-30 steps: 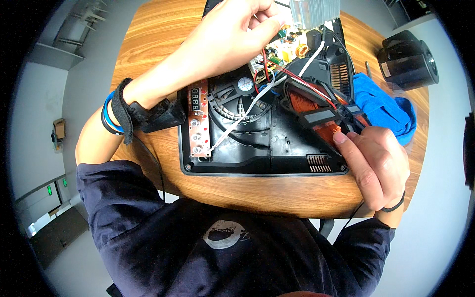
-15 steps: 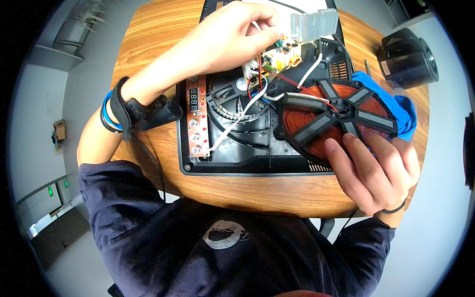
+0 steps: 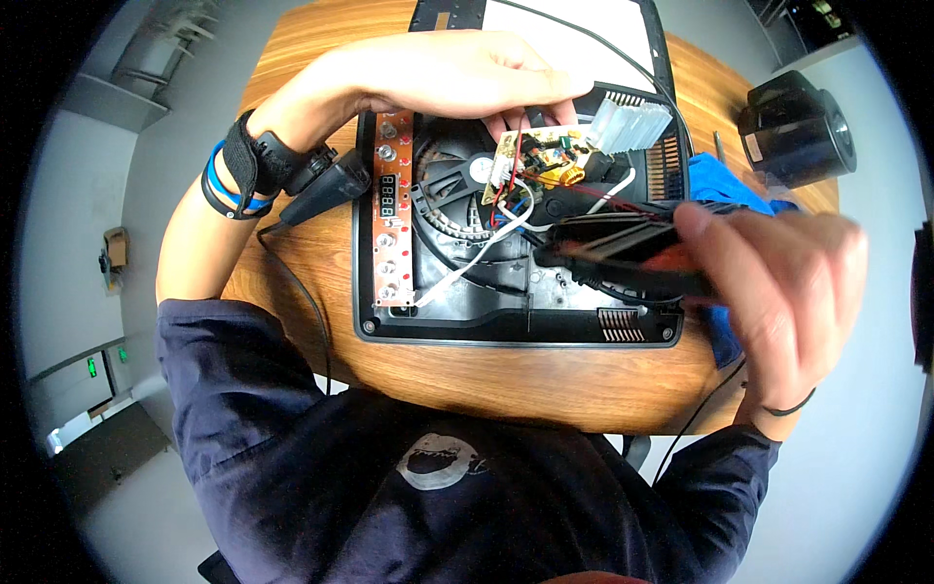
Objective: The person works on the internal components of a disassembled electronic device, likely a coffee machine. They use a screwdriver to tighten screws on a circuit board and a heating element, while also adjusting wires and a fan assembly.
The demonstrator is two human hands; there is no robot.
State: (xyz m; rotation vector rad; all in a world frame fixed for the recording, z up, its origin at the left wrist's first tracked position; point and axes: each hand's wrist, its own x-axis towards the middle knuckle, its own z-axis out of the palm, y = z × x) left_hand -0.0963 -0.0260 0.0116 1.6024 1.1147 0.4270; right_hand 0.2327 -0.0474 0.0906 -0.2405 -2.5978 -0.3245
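Observation:
My left hand (image 3: 496,78) grips the upper edge of the main circuit board (image 3: 550,161), whose grey finned heatsink (image 3: 628,127) is on the right; some fingertips are hidden behind the board. The board sits over an opened black appliance housing (image 3: 506,326) with a fan (image 3: 448,195). A narrow button board with a display (image 3: 394,263) runs down the housing's left side. My right hand (image 3: 773,292) is closed on the copper coil disc (image 3: 623,255), now tilted nearly edge-on and blurred. Red, white and blue wires join the parts.
The housing lies on a wooden table (image 3: 525,384). A white-faced panel (image 3: 574,34) is behind it, with a black cable across. A black cylindrical object (image 3: 798,127) and blue cloth (image 3: 725,180) are at the right. A black wrist device (image 3: 326,190) is strapped to my left forearm.
My left hand and the circuit board have come down toward me. My right hand has lifted and tilted the coil disc from lying face-up to nearly edge-on.

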